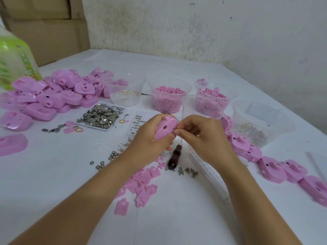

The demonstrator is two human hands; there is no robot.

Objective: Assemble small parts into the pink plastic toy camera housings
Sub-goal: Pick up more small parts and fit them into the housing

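My left hand (150, 138) grips a pink toy camera housing (166, 127) above the middle of the table, its edge turned up. My right hand (201, 137) pinches something small against the housing's right end; the part itself is hidden by my fingers. A dark wooden-handled awl (174, 157) lies on the table just below both hands. Loose pink flat parts (141, 184) are scattered near my left forearm. A heap of pink housings (51, 94) lies at the far left, and a row of other pink housings (276, 167) runs along the right.
Clear tubs hold rings (125, 92), pink pellets (168, 98), pink clips (212, 99) and clear bits (254, 124). A tray of metal plates (101, 116) and a tray of button cells (137, 124) sit beyond my left hand. Small screws (188, 171) lie near the awl. A green bottle (14, 64) stands far left.
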